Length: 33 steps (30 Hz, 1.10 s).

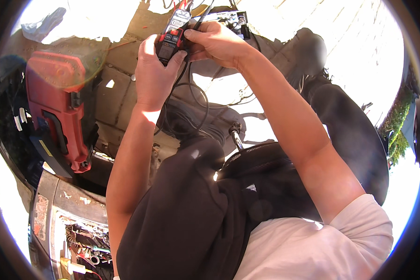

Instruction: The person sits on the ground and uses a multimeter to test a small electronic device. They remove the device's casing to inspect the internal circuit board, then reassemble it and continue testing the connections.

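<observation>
At the top centre, both hands are on a black-and-red handheld meter [174, 32] with buttons and wires at its top end. My left hand [156, 74] grips its lower left side, thumb at the lower end. My right hand [214, 44] has its thumb at the meter's right side, fingers curled beside it; what lies under those fingers is partly hidden. Black cables [191, 86] hang in loops below. Just behind my right hand lies a silver-and-black device [238, 21], partly covered.
A red plastic case [60, 107] stands at the left. At lower left is a worn metal box [51, 210] holding jumbled tools [91, 247]. My dark-trousered legs rest over sunlit, shadowed paving [121, 93]. A metal rod [238, 140] is between my legs. Green plants [397, 135] edge the right.
</observation>
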Each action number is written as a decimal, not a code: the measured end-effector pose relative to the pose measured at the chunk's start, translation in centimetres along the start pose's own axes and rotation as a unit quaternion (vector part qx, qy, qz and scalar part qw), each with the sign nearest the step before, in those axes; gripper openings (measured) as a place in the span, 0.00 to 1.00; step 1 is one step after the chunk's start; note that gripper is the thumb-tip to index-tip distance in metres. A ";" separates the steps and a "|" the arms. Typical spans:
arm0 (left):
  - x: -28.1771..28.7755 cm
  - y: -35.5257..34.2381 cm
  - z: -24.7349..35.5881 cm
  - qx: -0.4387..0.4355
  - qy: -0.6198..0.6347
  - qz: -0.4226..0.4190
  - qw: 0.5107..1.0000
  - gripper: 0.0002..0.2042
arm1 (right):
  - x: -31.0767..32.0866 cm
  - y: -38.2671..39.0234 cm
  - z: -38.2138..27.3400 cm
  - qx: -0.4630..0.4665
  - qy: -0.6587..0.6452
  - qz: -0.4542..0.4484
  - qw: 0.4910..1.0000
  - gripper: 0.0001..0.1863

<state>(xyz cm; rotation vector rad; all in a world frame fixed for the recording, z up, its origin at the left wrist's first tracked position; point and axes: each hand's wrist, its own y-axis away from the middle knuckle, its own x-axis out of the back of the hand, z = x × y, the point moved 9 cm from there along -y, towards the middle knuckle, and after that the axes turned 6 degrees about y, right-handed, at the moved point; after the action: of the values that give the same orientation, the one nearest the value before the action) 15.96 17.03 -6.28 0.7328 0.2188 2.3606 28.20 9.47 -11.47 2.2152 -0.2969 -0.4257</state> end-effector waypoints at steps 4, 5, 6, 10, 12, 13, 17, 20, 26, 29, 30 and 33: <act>-0.3 0.4 -0.8 -0.014 0.069 -0.007 0.998 0.27 | 0.1 -0.2 0.0 -0.002 0.021 -0.010 1.000 0.18; -0.5 0.5 -1.3 0.002 0.096 -0.015 0.995 0.27 | 0.1 -0.1 0.0 -0.003 0.026 -0.014 1.000 0.18; -0.7 0.5 -1.6 0.017 0.123 -0.024 0.992 0.27 | 0.1 -0.1 -0.1 -0.002 0.032 -0.015 0.999 0.19; -1.0 0.1 -3.6 0.151 0.282 -0.086 0.944 0.26 | -0.1 0.0 -0.4 0.006 0.034 0.000 0.999 0.19; -0.7 -0.2 -4.0 0.187 0.244 -0.163 0.938 0.26 | -0.1 0.0 -0.1 -0.011 0.040 0.018 0.999 0.20; -0.7 -0.5 -4.5 0.214 0.240 -0.202 0.925 0.26 | -0.3 0.0 -0.3 0.000 0.038 0.011 0.999 0.20; 1.4 -1.5 -5.8 0.241 0.355 -0.161 0.889 0.24 | -1.1 0.1 -0.4 0.017 0.048 -0.040 0.998 0.23; 3.3 -2.2 -7.2 0.216 0.372 -0.054 0.901 0.24 | -0.6 0.3 -0.1 0.017 0.027 -0.018 0.999 0.23; 3.8 -2.3 -9.5 0.248 0.157 -0.041 0.955 0.21 | -0.9 0.2 0.2 0.025 0.014 -0.038 0.999 0.24; 2.8 -2.5 -9.6 0.253 0.203 -0.067 0.944 0.21 | -0.9 -0.1 0.3 0.019 0.018 -0.044 0.999 0.24; 2.5 -2.6 -9.4 0.241 0.218 -0.081 0.942 0.22 | -1.0 -0.2 0.3 0.016 0.017 -0.048 0.999 0.24; 2.2 -2.8 -9.2 0.224 0.130 -0.113 0.959 0.21 | -1.1 -0.3 0.3 0.020 0.002 -0.047 0.999 0.24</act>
<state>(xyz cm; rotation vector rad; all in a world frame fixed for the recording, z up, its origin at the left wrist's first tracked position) 10.94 20.87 -13.85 0.5574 0.9249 2.1987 27.07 9.85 -11.69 2.2759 -0.2008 -0.4712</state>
